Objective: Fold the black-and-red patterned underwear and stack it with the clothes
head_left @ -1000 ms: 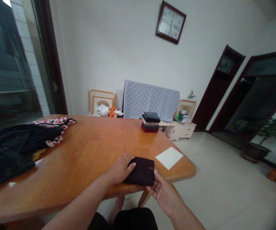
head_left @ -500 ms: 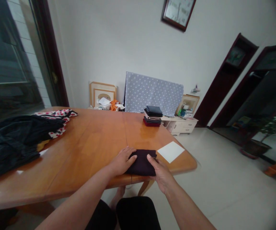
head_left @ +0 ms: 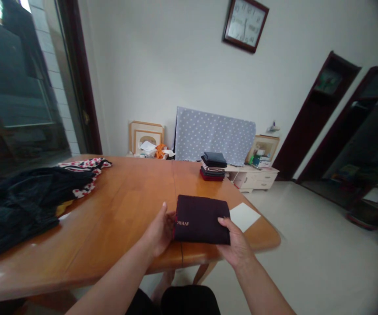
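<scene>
A dark purple folded garment [head_left: 205, 218] with light lettering on its lower left is raised over the front of the wooden table. My right hand [head_left: 236, 243] grips its right end, thumb on top and fingers underneath. At the left end is my left hand [head_left: 161, 229], thumb pointing up and apart, the fingers against the garment's edge. A white square sheet [head_left: 245, 215] lies on the table, partly behind the garment. Farther back stands a neat stack of folded clothes [head_left: 213, 167].
A heap of loose dark clothes [head_left: 28, 199] and a floral piece [head_left: 87, 188] cover the left of the wooden table [head_left: 136, 183]. Behind it are a dotted grey cloth [head_left: 213, 133], picture frames [head_left: 146, 129] and a white cabinet [head_left: 259, 180]. The table's rounded corner is at right.
The garment has come up off the table and tilted, showing its lettering. My left hand has slid from its top to its left edge; my right hand keeps hold. The view shifted slightly.
</scene>
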Motion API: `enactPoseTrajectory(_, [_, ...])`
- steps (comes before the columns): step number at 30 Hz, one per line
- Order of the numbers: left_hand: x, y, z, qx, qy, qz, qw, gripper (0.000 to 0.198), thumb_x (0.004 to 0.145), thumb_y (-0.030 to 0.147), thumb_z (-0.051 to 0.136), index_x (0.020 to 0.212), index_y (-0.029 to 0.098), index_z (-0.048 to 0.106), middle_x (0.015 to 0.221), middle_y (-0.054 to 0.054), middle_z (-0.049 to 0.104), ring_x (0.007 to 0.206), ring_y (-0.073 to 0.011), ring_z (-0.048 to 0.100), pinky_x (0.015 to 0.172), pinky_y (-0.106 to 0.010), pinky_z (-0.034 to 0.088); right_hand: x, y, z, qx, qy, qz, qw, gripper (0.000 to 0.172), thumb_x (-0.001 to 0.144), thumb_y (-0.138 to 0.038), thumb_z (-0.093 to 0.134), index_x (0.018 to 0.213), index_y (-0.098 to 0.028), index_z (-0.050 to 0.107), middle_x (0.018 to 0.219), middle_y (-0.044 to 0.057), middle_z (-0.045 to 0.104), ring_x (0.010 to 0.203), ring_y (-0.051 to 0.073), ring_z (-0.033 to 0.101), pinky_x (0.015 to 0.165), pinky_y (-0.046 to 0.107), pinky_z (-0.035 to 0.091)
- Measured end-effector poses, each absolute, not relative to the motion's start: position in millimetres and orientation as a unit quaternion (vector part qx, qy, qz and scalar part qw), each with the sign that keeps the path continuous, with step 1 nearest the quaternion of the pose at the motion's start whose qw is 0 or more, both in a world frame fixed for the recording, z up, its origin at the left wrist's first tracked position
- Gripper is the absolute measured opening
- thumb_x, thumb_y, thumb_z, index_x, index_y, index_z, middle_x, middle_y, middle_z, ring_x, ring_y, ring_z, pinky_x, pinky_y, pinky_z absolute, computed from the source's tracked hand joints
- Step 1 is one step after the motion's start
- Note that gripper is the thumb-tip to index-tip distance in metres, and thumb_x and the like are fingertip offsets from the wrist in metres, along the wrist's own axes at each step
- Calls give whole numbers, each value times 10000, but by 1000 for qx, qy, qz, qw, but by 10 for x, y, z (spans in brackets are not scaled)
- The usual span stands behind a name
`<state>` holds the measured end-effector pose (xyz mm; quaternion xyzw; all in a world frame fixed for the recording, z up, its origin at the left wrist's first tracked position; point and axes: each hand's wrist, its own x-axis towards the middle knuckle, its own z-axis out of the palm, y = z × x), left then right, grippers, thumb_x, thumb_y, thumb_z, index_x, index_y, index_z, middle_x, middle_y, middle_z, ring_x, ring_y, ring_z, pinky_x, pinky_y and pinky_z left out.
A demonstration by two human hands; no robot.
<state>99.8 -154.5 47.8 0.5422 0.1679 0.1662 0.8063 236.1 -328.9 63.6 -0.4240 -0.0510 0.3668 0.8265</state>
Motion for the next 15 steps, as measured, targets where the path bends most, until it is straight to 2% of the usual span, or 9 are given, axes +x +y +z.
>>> enactPoseTrajectory(4, [1042,-1605,600,412,95,32,906,965,784,900,228,1211,135,633,1255,-208,665,1215,-355,604,1020,-494,471,2436,-3281,735,-434,-111,397,801,457,654,-226,746,1105,-185,684,1059,73,757,944,276,710,866,408,560])
enactPoseTrajectory(7, [1125,-1562,667,408,119,44,904,1003,743,931,225,1272,169,606,1274,-205,659,1239,-363,587,1000,-523,479,2554,-3248,725,-454,-158,392,785,460,628,-216,757,1081,-163,694,1039,90,760,922,277,713,837,391,560])
enactPoseTrajectory(9, [1202,-1524,704,414,134,67,898,921,767,898,315,1299,198,591,1290,-189,656,1246,-351,585,1007,-516,481,2651,-3212,703,-464,-160,378,785,424,626,-218,760,1042,-162,700,987,83,767,875,262,716,810,375,560])
enactPoseTrajectory(11, [1295,-1497,737,418,135,90,894,726,818,749,532,1296,207,593,1293,-172,659,1222,-330,608,1023,-481,483,2744,-3168,692,-470,-154,369,787,399,628,-221,760,1018,-165,701,940,70,770,831,247,717,787,360,558])
enactPoseTrajectory(13, [1404,-1475,773,431,134,107,886,560,805,501,726,1261,196,615,1268,-162,677,1159,-312,653,1019,-442,499,2832,-3122,701,-473,-150,370,785,392,630,-225,762,1013,-170,702,924,63,771,820,244,718,771,351,557])
enactPoseTrajectory(15, [1532,-1437,832,449,145,125,873,493,751,316,800,1199,182,643,1196,-155,713,1057,-295,703,969,-419,538,2936,-3080,718,-467,-153,384,782,398,654,-252,762,1039,-172,702,966,71,770,866,252,720,780,350,557])
